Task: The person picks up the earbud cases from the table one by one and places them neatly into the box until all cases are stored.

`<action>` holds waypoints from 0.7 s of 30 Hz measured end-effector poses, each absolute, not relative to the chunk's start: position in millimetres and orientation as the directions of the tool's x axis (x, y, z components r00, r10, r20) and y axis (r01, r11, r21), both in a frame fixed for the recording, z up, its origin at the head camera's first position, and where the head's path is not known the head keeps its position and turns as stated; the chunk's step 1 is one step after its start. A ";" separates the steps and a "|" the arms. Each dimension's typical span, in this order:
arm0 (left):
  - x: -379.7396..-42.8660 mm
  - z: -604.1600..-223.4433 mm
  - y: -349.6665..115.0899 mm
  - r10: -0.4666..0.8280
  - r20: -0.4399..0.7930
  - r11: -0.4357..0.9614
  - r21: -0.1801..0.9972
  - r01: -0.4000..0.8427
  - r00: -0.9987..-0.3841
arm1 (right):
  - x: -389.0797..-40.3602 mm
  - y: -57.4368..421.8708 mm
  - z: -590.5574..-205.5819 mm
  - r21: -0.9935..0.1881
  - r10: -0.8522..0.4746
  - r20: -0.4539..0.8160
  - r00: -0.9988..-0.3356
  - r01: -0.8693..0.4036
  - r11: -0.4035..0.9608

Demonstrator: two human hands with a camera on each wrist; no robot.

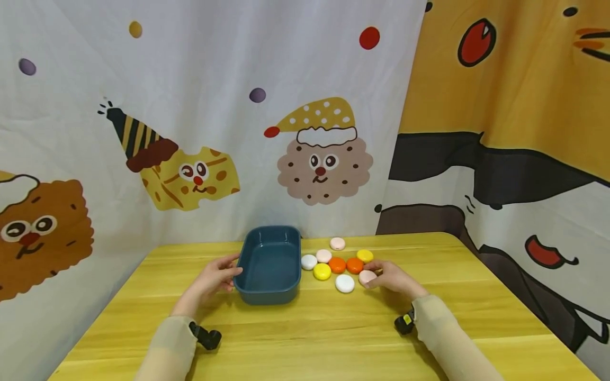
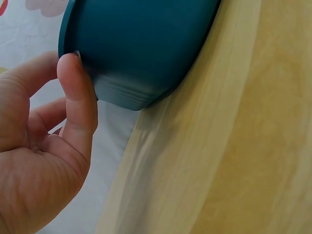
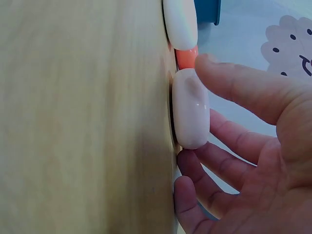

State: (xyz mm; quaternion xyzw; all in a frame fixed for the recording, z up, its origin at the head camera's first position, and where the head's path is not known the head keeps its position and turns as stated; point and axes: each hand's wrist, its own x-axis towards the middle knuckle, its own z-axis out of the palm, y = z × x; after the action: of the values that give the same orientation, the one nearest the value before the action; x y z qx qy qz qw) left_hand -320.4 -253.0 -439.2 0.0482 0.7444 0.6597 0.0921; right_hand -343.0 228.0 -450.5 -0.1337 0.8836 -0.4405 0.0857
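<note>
On the left of the group stands a dark blue rectangular dish (image 1: 269, 297) with rounded corners and nothing in it. My left hand (image 1: 216, 275) holds its left rim, thumb (image 2: 75, 80) and forefinger at the lip in the left wrist view. At the right end of a loose cluster, my right hand (image 1: 393, 278) grips a pale pink, smooth, rounded disc (image 3: 190, 109) between thumb and fingers. This disc stays close over the wooden table. Beside it lie a white disc (image 1: 344, 283), an orange disc (image 1: 355, 265) and a yellow disc (image 1: 365, 256).
More discs lie between dish and right hand: another orange one (image 1: 337, 265), a yellow one (image 1: 321, 272), a white one (image 1: 308, 262) and two pink ones, the farther (image 1: 337, 243) near the back edge. A cartoon-printed curtain (image 1: 205, 79) hangs behind the wooden table (image 1: 295, 344).
</note>
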 end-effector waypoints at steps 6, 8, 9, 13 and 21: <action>-320.4 -438.5 -253.0 0.199 -0.074 0.119 0.992 -0.051 -0.977 | -339.9 226.3 -448.2 -0.803 -0.291 -0.052 -0.955 -0.133 0.581; -320.6 -438.6 -252.8 0.199 -0.078 0.117 0.992 -0.056 -0.977 | -338.3 226.0 -446.9 -0.806 -0.296 -0.057 -0.953 -0.131 0.577; -320.9 -439.0 -253.0 0.203 -0.079 0.117 0.992 -0.056 -0.976 | -337.8 225.8 -446.3 -0.807 -0.299 -0.058 -0.953 -0.131 0.576; -321.1 -439.3 -253.7 0.212 -0.081 0.103 0.993 -0.060 -0.974 | -337.9 225.9 -446.2 -0.809 -0.311 -0.056 -0.949 -0.139 0.571; -320.8 -439.7 -254.7 0.240 -0.066 0.093 0.995 -0.044 -0.968 | -341.1 227.8 -448.1 -0.793 -0.323 -0.032 -0.946 -0.172 0.584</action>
State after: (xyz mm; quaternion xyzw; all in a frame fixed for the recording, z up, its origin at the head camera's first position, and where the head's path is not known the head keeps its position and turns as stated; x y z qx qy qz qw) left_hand -320.8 -254.7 -439.7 0.0670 0.7315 0.6702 0.1062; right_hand -341.1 227.8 -448.1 -0.1398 0.8858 -0.4339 0.0867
